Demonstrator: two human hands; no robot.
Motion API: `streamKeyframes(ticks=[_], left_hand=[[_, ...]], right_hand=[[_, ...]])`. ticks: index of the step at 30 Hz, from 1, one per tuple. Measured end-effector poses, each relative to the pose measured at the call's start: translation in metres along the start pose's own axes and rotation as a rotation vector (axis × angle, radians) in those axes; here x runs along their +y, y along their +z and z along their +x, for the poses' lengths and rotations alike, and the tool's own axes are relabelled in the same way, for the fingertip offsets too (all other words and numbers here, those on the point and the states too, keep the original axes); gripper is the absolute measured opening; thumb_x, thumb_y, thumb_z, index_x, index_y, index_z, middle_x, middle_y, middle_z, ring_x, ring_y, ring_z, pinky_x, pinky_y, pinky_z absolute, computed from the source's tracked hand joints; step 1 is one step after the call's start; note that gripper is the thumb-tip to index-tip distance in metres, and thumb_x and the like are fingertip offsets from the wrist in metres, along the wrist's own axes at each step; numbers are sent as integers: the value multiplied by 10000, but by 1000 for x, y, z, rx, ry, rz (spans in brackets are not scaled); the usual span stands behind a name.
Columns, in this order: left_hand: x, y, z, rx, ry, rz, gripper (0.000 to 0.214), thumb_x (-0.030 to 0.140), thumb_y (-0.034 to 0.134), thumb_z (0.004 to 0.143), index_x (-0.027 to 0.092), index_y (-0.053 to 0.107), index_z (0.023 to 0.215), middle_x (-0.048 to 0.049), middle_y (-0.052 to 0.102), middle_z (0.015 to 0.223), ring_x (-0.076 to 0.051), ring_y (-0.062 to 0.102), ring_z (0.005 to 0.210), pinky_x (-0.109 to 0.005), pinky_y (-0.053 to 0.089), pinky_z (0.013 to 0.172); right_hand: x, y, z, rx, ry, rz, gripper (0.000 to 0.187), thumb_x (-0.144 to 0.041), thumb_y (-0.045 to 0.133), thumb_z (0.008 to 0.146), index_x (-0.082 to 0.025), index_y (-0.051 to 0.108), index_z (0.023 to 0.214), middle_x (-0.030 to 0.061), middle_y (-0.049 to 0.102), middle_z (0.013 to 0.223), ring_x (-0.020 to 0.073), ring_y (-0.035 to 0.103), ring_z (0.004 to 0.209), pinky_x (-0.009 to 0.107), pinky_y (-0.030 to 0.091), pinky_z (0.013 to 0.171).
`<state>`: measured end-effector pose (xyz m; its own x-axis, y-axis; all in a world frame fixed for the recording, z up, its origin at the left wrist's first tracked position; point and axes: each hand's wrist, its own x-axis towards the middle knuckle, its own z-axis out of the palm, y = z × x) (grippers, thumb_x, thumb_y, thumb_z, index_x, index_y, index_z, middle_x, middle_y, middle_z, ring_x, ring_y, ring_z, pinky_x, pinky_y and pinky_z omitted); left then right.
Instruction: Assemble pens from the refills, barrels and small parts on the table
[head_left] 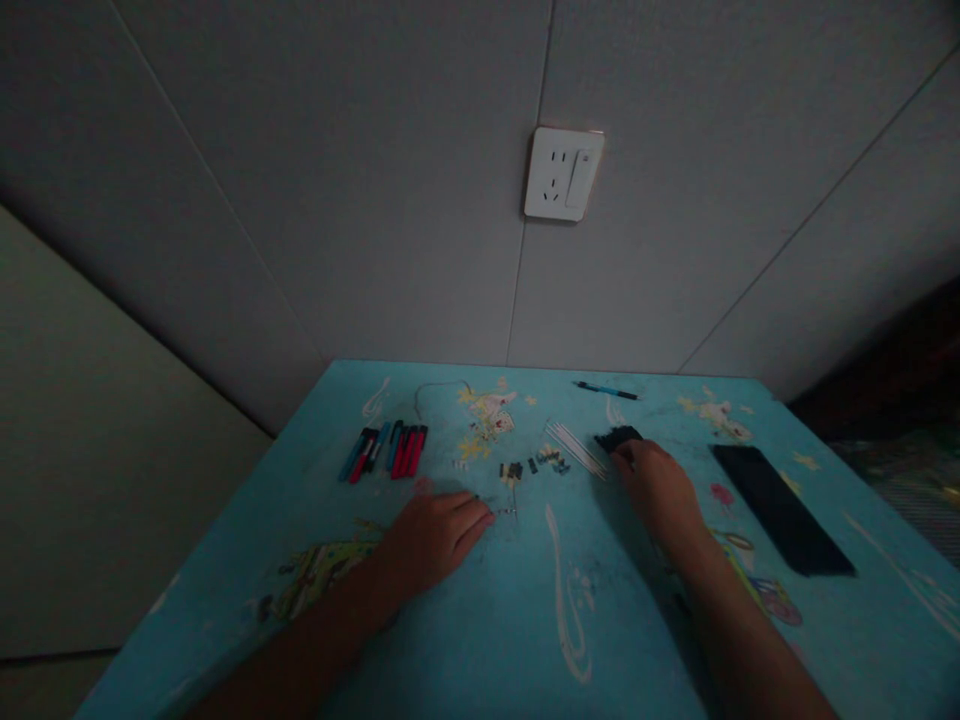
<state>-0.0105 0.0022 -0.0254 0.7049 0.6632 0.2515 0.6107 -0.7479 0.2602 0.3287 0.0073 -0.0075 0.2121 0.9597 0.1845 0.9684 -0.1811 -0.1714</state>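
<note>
My left hand [435, 535] rests palm down on the light blue table [525, 620], fingers together, tips pinching or touching a thin metal part [504, 511]. My right hand [656, 490] reaches forward, its fingertips on a small pile of black parts [616, 437]. Between the hands lie several tiny dark and pale pieces [532, 465] and a bundle of thin white rods [574, 447]. What either hand grips is too small and dim to name.
A row of red, blue and black pen barrels [384, 450] lies at the left. A blue pen [606, 391] lies near the wall. A black flat slab [780, 507] lies at the right. A white wall socket [562, 172] sits above the table.
</note>
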Motion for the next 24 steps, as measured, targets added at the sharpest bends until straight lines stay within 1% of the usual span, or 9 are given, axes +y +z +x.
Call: streamKeyframes(ticks=[2, 3, 7, 8, 13, 17, 24], left_hand=[[0, -1, 1, 6, -5, 5, 273, 308, 420, 1019, 218, 668, 951, -9, 676, 808, -165, 625, 741, -375, 408, 856], [0, -1, 1, 8, -14, 9, 280, 310, 416, 1021, 215, 664, 930, -7, 673, 795, -164, 621, 730, -373, 408, 843], [1, -2, 2, 14, -53, 26, 323, 317, 401, 1024, 194, 641, 845, -5, 654, 736, -162, 607, 700, -357, 407, 794], [1, -2, 3, 19, -53, 25, 322, 315, 402, 1023, 194, 642, 846, -7, 655, 735, -163, 609, 706, -354, 407, 790], [1, -3, 3, 42, -35, 15, 324, 323, 396, 1027, 197, 660, 887, -18, 669, 754, -164, 621, 730, -349, 411, 808], [2, -4, 3, 44, -46, 4, 314, 321, 403, 1025, 202, 667, 904, -18, 675, 769, -164, 621, 736, -348, 415, 820], [3, -3, 2, 22, -60, 0, 292, 319, 420, 1020, 208, 669, 916, -15, 675, 779, -170, 625, 746, -363, 411, 833]], right_hand=[[-6, -4, -1, 25, -59, 91, 180, -260, 517, 926, -168, 666, 964, 108, 696, 938, 232, 661, 831, 310, 451, 725], [-10, -6, -2, 9, -106, 162, 176, -263, 517, 930, -171, 659, 975, 96, 699, 933, 223, 661, 825, 303, 455, 720], [-31, -14, -13, -194, -340, 474, 162, -300, 528, 950, -202, 648, 997, 36, 700, 866, 178, 652, 739, 274, 473, 671], [-37, -15, -16, -217, -388, 529, 155, -304, 535, 952, -208, 647, 1002, 32, 700, 877, 176, 651, 749, 274, 480, 682], [-59, -16, -31, -213, -539, 672, 109, -255, 547, 958, -213, 645, 980, 41, 687, 939, 179, 649, 867, 301, 506, 801], [-64, -17, -34, -209, -587, 710, 99, -248, 555, 957, -216, 648, 966, 37, 681, 940, 175, 648, 876, 306, 517, 807], [-63, -18, -33, -177, -545, 731, 113, -268, 543, 965, -219, 644, 974, 44, 683, 945, 175, 653, 866, 306, 528, 803]])
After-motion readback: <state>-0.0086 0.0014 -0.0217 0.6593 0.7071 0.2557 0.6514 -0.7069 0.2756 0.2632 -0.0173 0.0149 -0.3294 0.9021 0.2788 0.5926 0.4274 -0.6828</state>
